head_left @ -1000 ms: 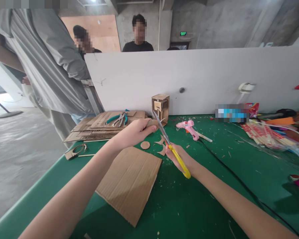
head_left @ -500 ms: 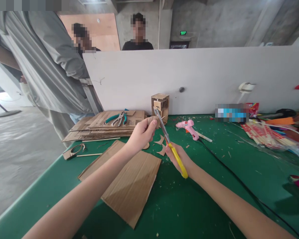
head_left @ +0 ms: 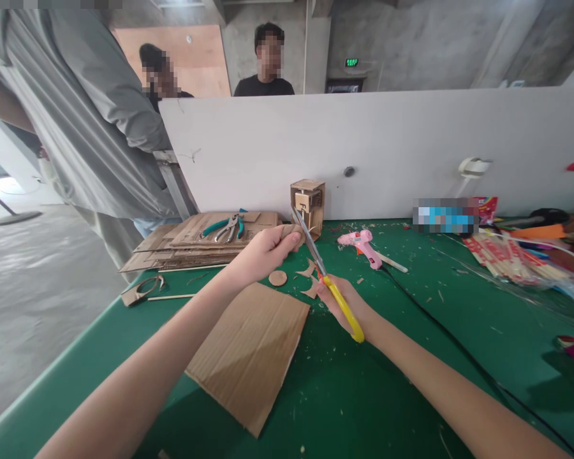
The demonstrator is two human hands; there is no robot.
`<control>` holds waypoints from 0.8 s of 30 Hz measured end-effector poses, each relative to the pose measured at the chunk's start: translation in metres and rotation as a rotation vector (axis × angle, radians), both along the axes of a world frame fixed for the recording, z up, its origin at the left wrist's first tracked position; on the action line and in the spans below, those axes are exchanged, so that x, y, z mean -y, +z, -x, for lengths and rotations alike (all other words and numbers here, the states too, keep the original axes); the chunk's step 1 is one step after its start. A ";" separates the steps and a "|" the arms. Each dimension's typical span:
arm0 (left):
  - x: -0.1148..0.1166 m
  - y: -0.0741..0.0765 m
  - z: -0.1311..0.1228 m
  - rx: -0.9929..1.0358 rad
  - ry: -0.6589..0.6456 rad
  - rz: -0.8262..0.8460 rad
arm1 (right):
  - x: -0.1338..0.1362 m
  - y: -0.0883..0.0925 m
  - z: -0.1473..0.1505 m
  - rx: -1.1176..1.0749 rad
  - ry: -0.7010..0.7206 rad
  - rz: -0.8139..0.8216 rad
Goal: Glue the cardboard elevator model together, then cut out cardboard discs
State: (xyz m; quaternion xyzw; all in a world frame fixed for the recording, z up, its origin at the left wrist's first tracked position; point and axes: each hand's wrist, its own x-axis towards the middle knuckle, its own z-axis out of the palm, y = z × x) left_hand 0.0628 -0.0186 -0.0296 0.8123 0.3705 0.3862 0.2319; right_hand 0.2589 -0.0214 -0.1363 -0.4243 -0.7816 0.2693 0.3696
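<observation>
My left hand (head_left: 272,252) pinches a small piece of cardboard (head_left: 293,231), mostly hidden by the fingers. Around the yellow handles of a pair of scissors (head_left: 337,299) my right hand (head_left: 347,306) is closed. The blades point up and away, next to the cardboard piece; whether they touch it I cannot tell. Just beneath the hands lie a round cardboard disc (head_left: 277,278) and curved cardboard offcuts (head_left: 309,290). A larger cardboard sheet (head_left: 253,357) is flat on the green table (head_left: 363,395) under my left forearm.
Teal-handled pliers (head_left: 227,228) rest on stacked cardboard (head_left: 172,252). A small cardboard box (head_left: 309,207) stands by the white partition (head_left: 387,140). A pink glue gun (head_left: 361,245) trails a black cable. Packaged sticks (head_left: 511,255) lie at right. A person in grey (head_left: 86,115) stands at left.
My left hand has shifted slightly left and away from the blades with the cardboard piece, uncovering more of the disc. The scissors have barely moved.
</observation>
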 end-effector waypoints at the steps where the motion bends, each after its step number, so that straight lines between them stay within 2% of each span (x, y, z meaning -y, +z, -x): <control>1: 0.000 0.000 0.000 0.005 -0.010 0.009 | -0.001 0.000 0.000 0.000 -0.008 -0.001; 4: -0.001 -0.008 -0.005 0.147 -0.020 0.094 | 0.001 0.001 0.002 -0.006 -0.027 -0.017; 9: 0.002 -0.028 -0.030 0.666 -0.037 0.227 | 0.009 0.003 0.006 -0.051 -0.026 -0.025; 11: 0.002 -0.032 -0.033 0.718 -0.056 0.231 | 0.010 0.003 0.007 -0.055 -0.027 -0.014; 15: -0.003 -0.026 -0.023 0.502 -0.066 0.210 | 0.008 0.002 0.006 -0.071 0.028 -0.015; 18: -0.004 -0.017 -0.011 0.280 0.005 0.141 | 0.006 0.002 0.004 -0.060 0.070 -0.016; 21: -0.001 -0.009 -0.006 0.110 0.089 0.044 | 0.007 0.004 0.002 -0.022 0.056 0.014; 24: 0.002 -0.004 -0.005 0.004 0.100 -0.011 | 0.007 0.006 0.000 0.021 0.021 0.025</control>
